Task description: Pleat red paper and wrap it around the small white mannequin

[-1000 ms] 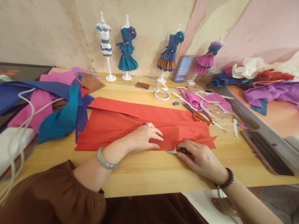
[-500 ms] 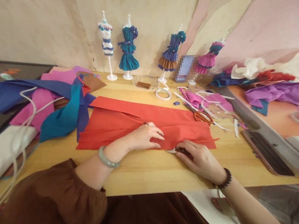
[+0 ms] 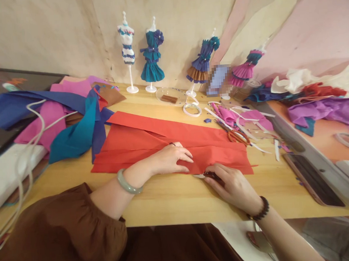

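Wooden tabletop (image 3: pixel 167 203), bearing red cloth (image 3: pixel 128 141) in overlapping layers. On red cloth: left hand (image 3: pixel 172 159), loosely spread, palm down. At red cloth's near edge: right hand (image 3: pixel 231 182), gripping small bladed tool (image 3: pixel 199 176) (handle mostly hidden). Behind red cloth: tape roll (image 3: pixel 193 114), miniature mannequins (image 3: pixel 153 67). Right of it: phone (image 3: pixel 315 179).

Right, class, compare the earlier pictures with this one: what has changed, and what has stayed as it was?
The right hand, with its small bladed tool, has shifted slightly left along the near edge of the red fabric. The pointed tip at the fabric's right end has dipped a little. Nothing was taken hold of or let go; the left hand still rests on the fabric.
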The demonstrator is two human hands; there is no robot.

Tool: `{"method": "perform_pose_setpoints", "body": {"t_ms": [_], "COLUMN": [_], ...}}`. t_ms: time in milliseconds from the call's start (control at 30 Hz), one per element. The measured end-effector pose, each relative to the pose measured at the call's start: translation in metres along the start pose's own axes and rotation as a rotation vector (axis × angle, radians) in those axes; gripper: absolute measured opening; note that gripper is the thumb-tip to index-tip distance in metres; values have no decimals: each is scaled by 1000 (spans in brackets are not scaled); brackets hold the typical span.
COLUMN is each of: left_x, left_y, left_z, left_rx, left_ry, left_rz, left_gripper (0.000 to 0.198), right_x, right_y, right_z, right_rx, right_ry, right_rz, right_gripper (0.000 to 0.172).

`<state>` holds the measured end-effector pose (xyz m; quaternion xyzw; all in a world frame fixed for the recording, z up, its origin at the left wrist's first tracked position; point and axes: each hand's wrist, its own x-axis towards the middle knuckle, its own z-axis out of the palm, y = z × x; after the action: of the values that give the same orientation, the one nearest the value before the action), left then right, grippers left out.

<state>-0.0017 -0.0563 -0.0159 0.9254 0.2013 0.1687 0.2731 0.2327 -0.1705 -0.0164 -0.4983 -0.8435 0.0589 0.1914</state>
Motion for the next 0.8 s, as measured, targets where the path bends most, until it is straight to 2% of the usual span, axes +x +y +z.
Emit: {"method": "perform_pose_setpoints", "body": {"t_ms": [433, 800], "left_x": [0, 1], "left_y": [-3, -1], "left_z": [1, -2], "left_rx": [9, -11], "left_ry": [-11, -41], "left_rz": [24, -14], "left_gripper": [26, 27], "right_x": [2, 1], "right_y": [-2, -2], "right_z": [-1, 1], "right_rx": [-28, -35], "right_ry": [-1, 5], "right_rz": [-16, -37], "right_gripper": [18, 15]}}
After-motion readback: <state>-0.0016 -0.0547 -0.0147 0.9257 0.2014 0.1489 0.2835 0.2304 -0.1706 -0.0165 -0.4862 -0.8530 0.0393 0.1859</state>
